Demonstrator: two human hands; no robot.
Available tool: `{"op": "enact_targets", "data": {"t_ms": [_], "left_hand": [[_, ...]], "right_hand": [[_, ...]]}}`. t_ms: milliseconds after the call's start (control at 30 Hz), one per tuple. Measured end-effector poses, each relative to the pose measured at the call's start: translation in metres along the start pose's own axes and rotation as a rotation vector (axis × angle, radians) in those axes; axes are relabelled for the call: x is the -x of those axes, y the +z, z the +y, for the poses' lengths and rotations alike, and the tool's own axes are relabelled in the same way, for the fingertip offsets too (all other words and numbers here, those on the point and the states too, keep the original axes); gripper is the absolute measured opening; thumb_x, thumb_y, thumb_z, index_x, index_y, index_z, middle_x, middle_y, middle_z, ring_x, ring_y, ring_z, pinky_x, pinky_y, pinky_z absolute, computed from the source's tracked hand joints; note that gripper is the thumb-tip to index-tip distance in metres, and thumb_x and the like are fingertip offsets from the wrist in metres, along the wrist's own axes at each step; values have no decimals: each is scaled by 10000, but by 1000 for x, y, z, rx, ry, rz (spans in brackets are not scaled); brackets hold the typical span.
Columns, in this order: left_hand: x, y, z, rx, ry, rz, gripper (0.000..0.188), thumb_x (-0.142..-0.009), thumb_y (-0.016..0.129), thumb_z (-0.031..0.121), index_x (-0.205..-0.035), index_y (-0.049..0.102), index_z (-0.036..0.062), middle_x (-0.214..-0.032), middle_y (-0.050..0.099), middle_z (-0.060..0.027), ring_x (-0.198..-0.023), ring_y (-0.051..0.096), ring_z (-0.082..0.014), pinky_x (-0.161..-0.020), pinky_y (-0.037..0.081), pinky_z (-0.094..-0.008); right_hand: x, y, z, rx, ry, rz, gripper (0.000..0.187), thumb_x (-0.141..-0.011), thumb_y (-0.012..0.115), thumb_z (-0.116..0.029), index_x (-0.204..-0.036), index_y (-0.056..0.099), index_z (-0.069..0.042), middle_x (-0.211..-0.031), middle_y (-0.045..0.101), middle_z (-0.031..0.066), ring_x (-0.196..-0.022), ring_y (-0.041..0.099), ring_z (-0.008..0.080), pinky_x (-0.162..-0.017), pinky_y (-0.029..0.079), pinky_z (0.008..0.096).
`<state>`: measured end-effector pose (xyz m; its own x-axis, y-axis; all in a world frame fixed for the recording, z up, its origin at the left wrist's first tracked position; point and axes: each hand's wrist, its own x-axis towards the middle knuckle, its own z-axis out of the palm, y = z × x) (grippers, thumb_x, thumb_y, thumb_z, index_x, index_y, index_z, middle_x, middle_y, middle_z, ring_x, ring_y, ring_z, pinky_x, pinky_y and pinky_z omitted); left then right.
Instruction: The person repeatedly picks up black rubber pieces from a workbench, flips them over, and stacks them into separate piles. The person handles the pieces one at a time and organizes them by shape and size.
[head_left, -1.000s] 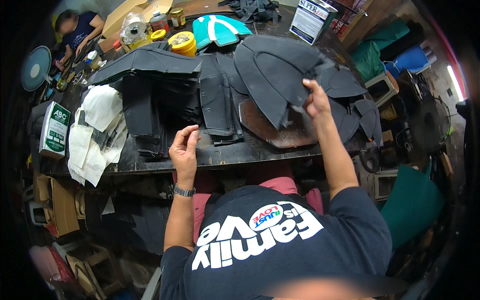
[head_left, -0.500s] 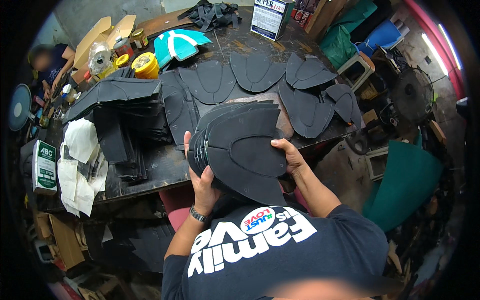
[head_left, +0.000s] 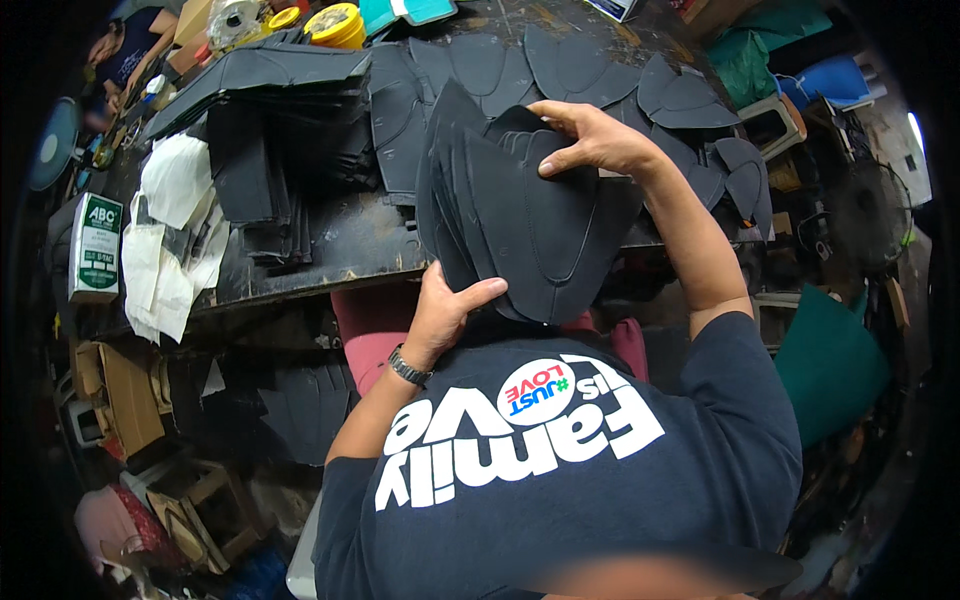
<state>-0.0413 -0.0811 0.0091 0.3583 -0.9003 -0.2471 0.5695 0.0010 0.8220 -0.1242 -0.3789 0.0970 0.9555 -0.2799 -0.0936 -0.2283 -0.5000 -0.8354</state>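
Observation:
Upright over the table's near edge, close to my chest, is a stack of black shoe-upper pieces (head_left: 540, 220), each with a curved seam line. My left hand (head_left: 445, 308) grips its lower left edge, thumb across the front piece and the other fingers hidden behind. At the top right, my right hand (head_left: 602, 142) is closed over the upper edge, its thumb pressed on the front face. The layers fan apart on the left side. More black pieces of the same kind (head_left: 580, 75) lie spread out on the table just beyond.
A tall pile of folded black pieces (head_left: 285, 80) stands at the left, beside crumpled white sheets (head_left: 175, 190) and a white-and-green box (head_left: 97, 245). Behind are a yellow tub (head_left: 335, 28) and a turquoise piece (head_left: 408, 12). Another person (head_left: 140, 45) sits far left. A green sheet (head_left: 825, 365) hangs at right.
The stack has been tipped more upright and turned. My right hand has gone from its right side up to its top edge; my left hand has slid lower. The view has shifted nearer my body.

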Motion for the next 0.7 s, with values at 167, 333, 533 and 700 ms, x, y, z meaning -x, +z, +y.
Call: {"op": "enact_targets", "data": {"t_ms": [167,333,533,700], "left_hand": [[-2,7,-1,260,-1,12,638,-887,737,107,-1423,412,-14,-1333,579,-150,-1181,602,-227,-1023,493,-351],[4,-1,-7,268,-121,-33,657,-871,749,107,-1429,412,28,-1339,563,-127,-1183,601,-213,-983,524,-342],[9,-8,-13,156,-218,-67,661,-859,761,148,-1414,411,59,-1276,599,-102,-1116,641,-197,-867,586,-348],[7,-8,-16,236,-189,-58,624,-850,766,116,-1386,452,45,-1233,628,-86,-1074,658,-143,-794,597,-265]], "right_hand": [[-24,15,13,-157,125,-108,841,-694,905,-151,-1414,514,40,-1303,612,219,-1178,588,276,-1051,445,355],[-17,19,23,21,55,-8,784,-673,910,-290,-1370,597,-116,-1141,641,163,-1068,615,277,-973,474,360],[1,29,21,250,50,217,734,-702,895,-406,-1314,635,-97,-1139,644,165,-1014,629,268,-900,505,362],[21,36,10,442,-24,344,628,-758,859,-327,-1254,644,-7,-1097,670,141,-1005,655,279,-883,512,360]]}}
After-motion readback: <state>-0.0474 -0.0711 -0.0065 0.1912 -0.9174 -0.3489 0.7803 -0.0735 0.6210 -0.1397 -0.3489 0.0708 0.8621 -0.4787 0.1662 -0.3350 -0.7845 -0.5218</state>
